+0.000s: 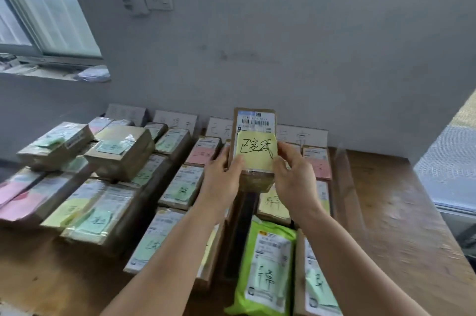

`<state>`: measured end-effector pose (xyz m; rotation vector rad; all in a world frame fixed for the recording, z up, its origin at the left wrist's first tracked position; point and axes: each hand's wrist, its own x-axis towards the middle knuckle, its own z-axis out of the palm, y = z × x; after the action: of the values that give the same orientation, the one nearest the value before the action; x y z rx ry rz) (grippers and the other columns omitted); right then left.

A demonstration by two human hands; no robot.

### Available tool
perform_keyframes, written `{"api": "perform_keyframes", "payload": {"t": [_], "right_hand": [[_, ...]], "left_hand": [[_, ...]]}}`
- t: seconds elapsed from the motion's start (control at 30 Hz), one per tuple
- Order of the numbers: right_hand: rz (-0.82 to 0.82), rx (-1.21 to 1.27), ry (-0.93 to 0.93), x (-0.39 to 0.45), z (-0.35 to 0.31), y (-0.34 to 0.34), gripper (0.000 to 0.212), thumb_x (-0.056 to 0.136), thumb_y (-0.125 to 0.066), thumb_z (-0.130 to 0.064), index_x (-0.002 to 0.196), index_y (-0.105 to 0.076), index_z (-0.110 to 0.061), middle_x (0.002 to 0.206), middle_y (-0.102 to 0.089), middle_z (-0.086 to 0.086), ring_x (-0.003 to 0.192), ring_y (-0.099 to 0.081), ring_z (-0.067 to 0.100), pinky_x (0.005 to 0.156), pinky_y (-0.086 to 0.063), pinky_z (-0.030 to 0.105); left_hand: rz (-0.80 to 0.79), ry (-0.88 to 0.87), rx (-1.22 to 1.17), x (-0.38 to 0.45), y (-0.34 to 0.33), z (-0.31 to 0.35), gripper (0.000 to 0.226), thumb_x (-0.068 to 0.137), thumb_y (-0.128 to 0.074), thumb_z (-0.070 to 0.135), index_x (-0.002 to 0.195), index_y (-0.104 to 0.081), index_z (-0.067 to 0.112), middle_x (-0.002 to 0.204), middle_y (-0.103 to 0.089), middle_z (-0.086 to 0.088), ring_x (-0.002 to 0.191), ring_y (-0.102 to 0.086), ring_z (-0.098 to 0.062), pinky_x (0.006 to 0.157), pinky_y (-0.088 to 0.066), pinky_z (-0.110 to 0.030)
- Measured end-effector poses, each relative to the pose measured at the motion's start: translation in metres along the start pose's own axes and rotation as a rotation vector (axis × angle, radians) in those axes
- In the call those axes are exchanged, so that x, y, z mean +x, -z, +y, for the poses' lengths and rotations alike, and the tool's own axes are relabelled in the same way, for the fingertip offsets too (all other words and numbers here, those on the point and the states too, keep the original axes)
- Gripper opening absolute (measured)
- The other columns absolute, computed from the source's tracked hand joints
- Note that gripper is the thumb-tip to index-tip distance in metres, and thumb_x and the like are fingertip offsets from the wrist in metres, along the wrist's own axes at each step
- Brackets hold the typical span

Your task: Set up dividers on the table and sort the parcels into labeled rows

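A: Mostly sorted, by the look of it. The surface (386,199) carries rows of parcels (180,184) below label cards (304,136) propped against the wall.

B: One left, at least: a brown parcel (253,145) with a yellow note (256,153), raised above the rows, left hand (222,176) and right hand (296,174) both clamped on it. Row undecided.

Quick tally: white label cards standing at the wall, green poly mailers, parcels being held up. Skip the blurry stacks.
white label cards: 4
green poly mailer: 1
cardboard parcel, held up by left hand and right hand: 1
Total: 6
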<state>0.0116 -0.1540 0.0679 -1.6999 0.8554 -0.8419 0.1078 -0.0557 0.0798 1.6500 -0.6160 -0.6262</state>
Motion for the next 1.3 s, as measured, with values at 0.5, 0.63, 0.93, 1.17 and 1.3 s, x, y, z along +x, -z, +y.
{"api": "perform_keyframes", "payload": {"t": [0.5, 0.63, 0.93, 1.17, 1.3], "right_hand": [[-0.065, -0.143, -0.145, 0.012, 0.004, -0.128, 0.041, 0.098, -0.045, -0.018, 0.136, -0.046, -0.033, 0.116, -0.064, -0.013, 0.079, -0.060, -0.003, 0.046, -0.043, 0.007], [-0.015, -0.238, -0.164, 0.015, 0.011, -0.128, 0.042, 0.097, -0.044, -0.017, 0.138, -0.044, -0.029, 0.123, -0.062, -0.008, 0.090, -0.059, 0.006, 0.059, -0.049, 0.016], [-0.045, -0.278, -0.226, 0.006, 0.023, -0.136, 0.042, 0.097, -0.044, -0.019, 0.138, -0.045, -0.029, 0.125, -0.062, -0.010, 0.102, -0.061, 0.011, 0.067, -0.050, 0.017], [-0.080, -0.340, -0.207, 0.010, 0.018, -0.137, 0.042, 0.099, -0.038, -0.018, 0.139, -0.042, -0.030, 0.127, -0.061, -0.008, 0.095, -0.064, 0.013, 0.056, -0.049, 0.017], [-0.109, -0.405, -0.185, 0.009, 0.015, -0.133, 0.039, 0.099, -0.039, -0.019, 0.137, -0.043, -0.026, 0.124, -0.062, -0.005, 0.085, -0.062, 0.011, 0.051, -0.043, 0.016]], "left_hand": [[0.024, 0.111, 0.200, 0.064, 0.108, -0.055, 0.040, 0.101, -0.038, 0.036, 0.138, -0.048, 0.027, 0.113, -0.064, 0.003, 0.091, -0.059, -0.010, 0.076, -0.048, -0.031], [-0.019, 0.146, 0.202, 0.070, 0.101, -0.066, 0.037, 0.100, -0.038, 0.038, 0.133, -0.050, 0.025, 0.106, -0.063, 0.006, 0.094, -0.058, -0.010, 0.074, -0.049, -0.027], [-0.106, 0.159, 0.267, 0.075, 0.107, -0.082, 0.038, 0.100, -0.034, 0.035, 0.134, -0.050, 0.025, 0.123, -0.061, 0.003, 0.108, -0.055, -0.016, 0.093, -0.047, -0.036], [-0.078, 0.074, 0.434, 0.079, 0.106, -0.081, 0.035, 0.100, -0.034, 0.035, 0.124, -0.053, 0.019, 0.118, -0.063, -0.002, 0.090, -0.057, -0.014, 0.065, -0.043, -0.025], [-0.044, 0.024, 0.567, 0.080, 0.109, -0.081, 0.039, 0.100, -0.037, 0.037, 0.132, -0.044, 0.016, 0.119, -0.061, -0.007, 0.092, -0.057, -0.019, 0.073, -0.046, -0.033]]}}
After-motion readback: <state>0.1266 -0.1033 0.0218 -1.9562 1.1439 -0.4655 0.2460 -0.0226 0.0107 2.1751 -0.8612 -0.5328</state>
